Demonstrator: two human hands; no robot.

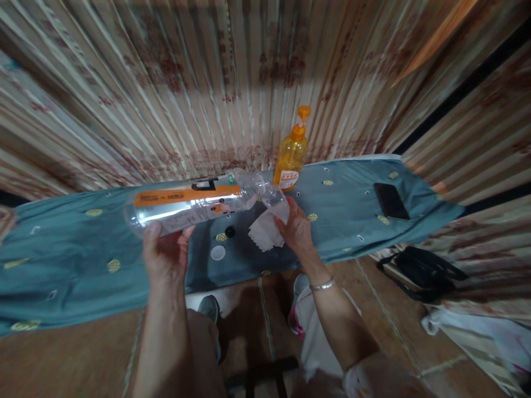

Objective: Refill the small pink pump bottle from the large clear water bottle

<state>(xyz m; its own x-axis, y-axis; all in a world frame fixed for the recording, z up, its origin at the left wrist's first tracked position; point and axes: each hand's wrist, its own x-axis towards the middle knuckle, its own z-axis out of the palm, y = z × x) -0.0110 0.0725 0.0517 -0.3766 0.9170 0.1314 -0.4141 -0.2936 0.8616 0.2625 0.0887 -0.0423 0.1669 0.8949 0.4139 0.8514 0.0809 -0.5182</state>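
My left hand (165,255) grips a clear plastic bottle (194,205) with an orange label, held on its side over a blue-covered board (74,254). The bottle's open mouth points right. My right hand (296,229) holds a white cloth (269,225) pressed against the bottle's mouth. Below the bottle, a white cap (218,252) and a small black cap (229,231) lie on the blue cover.
An orange pump bottle (292,153) stands at the board's far edge by the curtain. A black phone (391,200) lies on the board's right end. A black bag (421,271) sits on the floor at the right. My feet are below the board.
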